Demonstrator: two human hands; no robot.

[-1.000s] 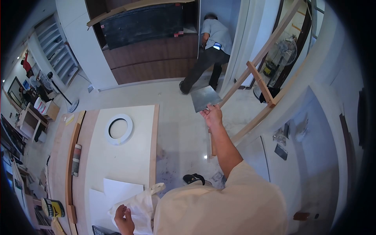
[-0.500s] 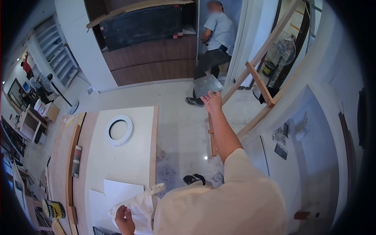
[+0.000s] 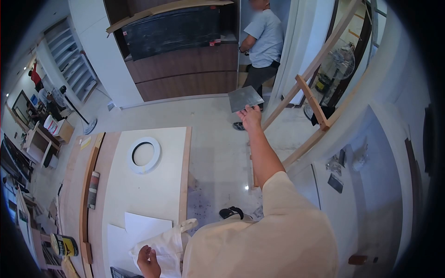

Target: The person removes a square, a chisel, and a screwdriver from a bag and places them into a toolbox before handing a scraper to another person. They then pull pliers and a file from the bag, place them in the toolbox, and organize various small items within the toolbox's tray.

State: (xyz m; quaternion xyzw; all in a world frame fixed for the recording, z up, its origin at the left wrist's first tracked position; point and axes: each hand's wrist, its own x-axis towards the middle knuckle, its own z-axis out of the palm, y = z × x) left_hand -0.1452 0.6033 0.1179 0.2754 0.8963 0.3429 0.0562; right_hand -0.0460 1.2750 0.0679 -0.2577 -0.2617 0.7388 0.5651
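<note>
My right hand (image 3: 251,117) reaches out ahead, its fingers and thumb closed on the near edge of a thin grey square sheet (image 3: 245,99). The sheet looks flat and slightly shiny; its material cannot be made out. Low in the view, my left hand (image 3: 149,262) rests over a white cloth bag (image 3: 162,250). Its fingers are loosely curled, with nothing visible between them. Beside the bag, white sheets (image 3: 147,223) lie on the worktable (image 3: 148,194), and a white roll of edge tape (image 3: 144,155) lies farther up the board.
A wooden A-frame ladder (image 3: 308,78) stands to the right of the sheet. Beyond it, a person in a grey shirt (image 3: 266,37) stands by a cabinet (image 3: 185,76). A paint can (image 3: 64,245) and a wooden strip (image 3: 88,194) are at the left. A standing fan (image 3: 76,109) is farther back.
The person at the back has become more upright and shifted their feet. The whole view has moved slightly. My right hand keeps the grey sheet held out.
</note>
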